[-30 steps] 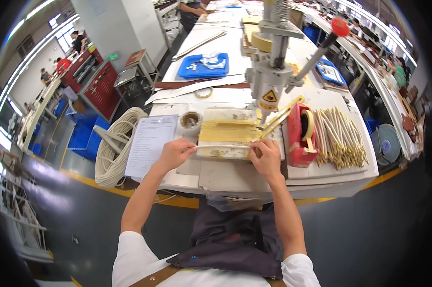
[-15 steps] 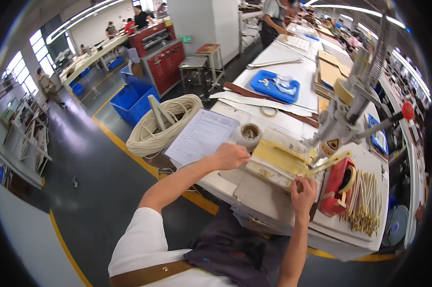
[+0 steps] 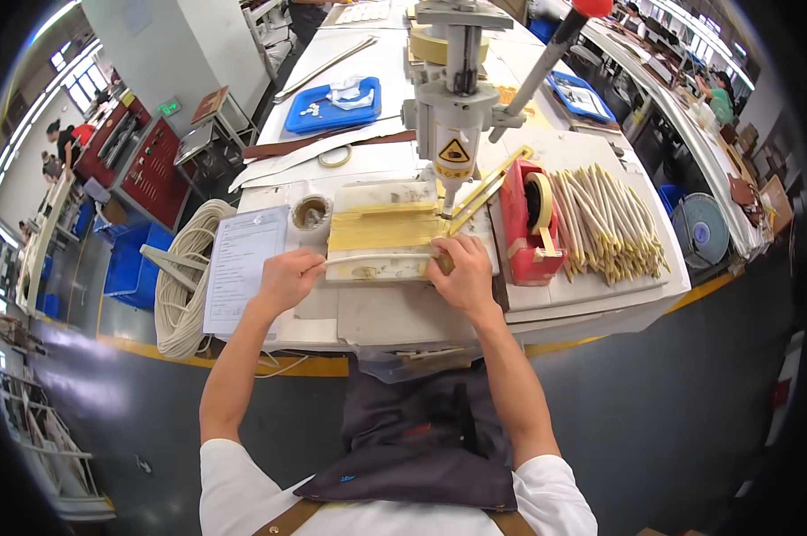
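Observation:
A short length of cream cord [image 3: 377,258] stretches nearly straight between my two hands. My left hand [image 3: 289,279] pinches its left end, and my right hand [image 3: 462,272] is closed at the other end, where the fingers partly hide it. Behind the cord, and very close to it, lies a pale block [image 3: 386,193] covered across its middle with yellow tape [image 3: 381,230]. A grey hand press [image 3: 457,134] stands over the block's right side, its narrow tip just beyond my right fingers.
Right of the block are a red tape dispenser [image 3: 530,223] and a pile of cut cords [image 3: 605,223] with yellowish ends. A printed sheet [image 3: 245,263], a cup-like roll [image 3: 311,214] and a large cord coil [image 3: 184,286] are left. Farther back sits a blue tray [image 3: 332,105].
My view has swung right, bringing the press and block to the middle. The cord remains between my hands, now lying more level along the block's near edge.

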`<state>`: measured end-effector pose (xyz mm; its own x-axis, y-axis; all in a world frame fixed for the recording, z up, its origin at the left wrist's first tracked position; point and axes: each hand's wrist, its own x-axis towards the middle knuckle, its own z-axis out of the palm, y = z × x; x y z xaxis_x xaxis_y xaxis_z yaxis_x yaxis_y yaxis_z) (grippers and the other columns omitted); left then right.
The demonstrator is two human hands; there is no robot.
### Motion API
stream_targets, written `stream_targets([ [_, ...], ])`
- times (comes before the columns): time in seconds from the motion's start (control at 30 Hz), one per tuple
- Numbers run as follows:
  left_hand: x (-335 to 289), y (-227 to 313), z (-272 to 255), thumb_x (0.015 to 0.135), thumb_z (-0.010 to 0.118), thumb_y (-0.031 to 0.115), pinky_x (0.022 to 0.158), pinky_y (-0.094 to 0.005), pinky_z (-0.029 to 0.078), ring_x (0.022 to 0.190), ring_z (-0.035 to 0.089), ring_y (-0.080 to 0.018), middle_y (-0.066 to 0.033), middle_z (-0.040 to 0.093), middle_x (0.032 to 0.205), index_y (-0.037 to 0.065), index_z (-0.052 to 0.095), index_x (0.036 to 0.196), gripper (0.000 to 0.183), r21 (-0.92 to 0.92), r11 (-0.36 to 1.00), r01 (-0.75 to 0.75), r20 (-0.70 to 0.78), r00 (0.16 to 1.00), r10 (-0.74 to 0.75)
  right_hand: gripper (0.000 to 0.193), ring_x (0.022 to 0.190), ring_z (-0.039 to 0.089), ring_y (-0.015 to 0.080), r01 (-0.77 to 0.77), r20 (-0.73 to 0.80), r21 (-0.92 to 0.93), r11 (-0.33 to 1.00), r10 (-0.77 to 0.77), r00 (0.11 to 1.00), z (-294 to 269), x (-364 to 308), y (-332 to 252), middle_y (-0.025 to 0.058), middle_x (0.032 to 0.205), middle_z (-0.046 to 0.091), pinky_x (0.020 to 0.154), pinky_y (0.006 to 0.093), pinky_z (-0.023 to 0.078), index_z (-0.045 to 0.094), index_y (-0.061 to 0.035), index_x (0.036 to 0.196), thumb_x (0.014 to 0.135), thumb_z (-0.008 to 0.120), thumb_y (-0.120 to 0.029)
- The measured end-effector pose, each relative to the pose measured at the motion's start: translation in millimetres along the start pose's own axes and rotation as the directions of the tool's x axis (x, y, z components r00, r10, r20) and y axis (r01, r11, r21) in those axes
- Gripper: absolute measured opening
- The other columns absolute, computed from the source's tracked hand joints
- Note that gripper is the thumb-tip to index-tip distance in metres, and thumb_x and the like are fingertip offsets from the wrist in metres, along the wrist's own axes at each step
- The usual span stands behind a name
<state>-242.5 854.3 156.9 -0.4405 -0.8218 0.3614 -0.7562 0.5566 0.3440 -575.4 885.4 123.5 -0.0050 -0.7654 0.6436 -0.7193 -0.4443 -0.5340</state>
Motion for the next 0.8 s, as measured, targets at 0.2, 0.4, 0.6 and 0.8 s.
stream_targets([
  [0.2,-0.1,2.2,-3.7,0.087,0.07,0.019,0.064,-0.0377,0.052,0.074,0.067,-0.0271,-0.0043,0.069,0.083,0.012,0.075,0.091,0.009,-0.002,1.0,0.024,0.034,0.999,-0.024,0.029,0.092,0.061,0.0323,-0.015,0.011,0.016,1.0,0.015,1.0,-0.2,-0.9,-0.1,0.0109,0.094,0.067,0.084,0.0424,0.05,0.07,-0.0054,0.101,0.073,0.072,-0.012],
  [0.4,-1.0,3.9,-1.8,0.087,0.07,0.018,0.064,-0.0373,0.052,0.073,0.067,-0.0284,-0.0058,0.069,0.081,0.01,0.075,0.092,0.011,-0.029,0.999,0.02,-0.019,1.0,-0.02,0.029,0.096,0.063,0.0301,-0.005,0.013,0.025,1.0,0.004,1.0,-8.7,0.6,-8.0,0.0099,0.095,0.068,0.085,0.0399,0.052,0.069,-0.0048,0.103,0.074,0.074,-0.011],
  [0.6,-16.8,9.9,6.6,0.086,0.071,0.011,0.062,-0.032,0.05,0.066,0.064,-0.0244,-0.0109,0.068,0.079,0.003,0.074,0.095,0.013,-0.071,0.995,0.068,-0.203,0.976,-0.081,0.03,0.079,0.069,0.0267,-0.212,-0.06,0.211,0.954,0.23,0.971,-108.4,3.7,-34.1,0.014,0.098,0.07,0.072,0.0363,0.055,0.071,-0.0031,0.109,0.08,0.073,-0.011],
  [0.8,-53.2,82.7,-12.1,0.091,0.067,0.005,0.058,-0.0259,0.048,0.063,0.059,-0.0131,-0.0094,0.068,0.077,-0.008,0.071,0.093,0.014,-0.843,0.374,0.386,0.13,0.821,-0.556,0.026,0.062,0.068,0.0176,-0.58,0.046,-0.077,0.811,0.584,0.81,-190.0,40.3,19.8,0.0113,0.073,0.07,0.06,0.0307,0.053,0.076,0.001,0.095,0.084,0.068,-0.021],
])
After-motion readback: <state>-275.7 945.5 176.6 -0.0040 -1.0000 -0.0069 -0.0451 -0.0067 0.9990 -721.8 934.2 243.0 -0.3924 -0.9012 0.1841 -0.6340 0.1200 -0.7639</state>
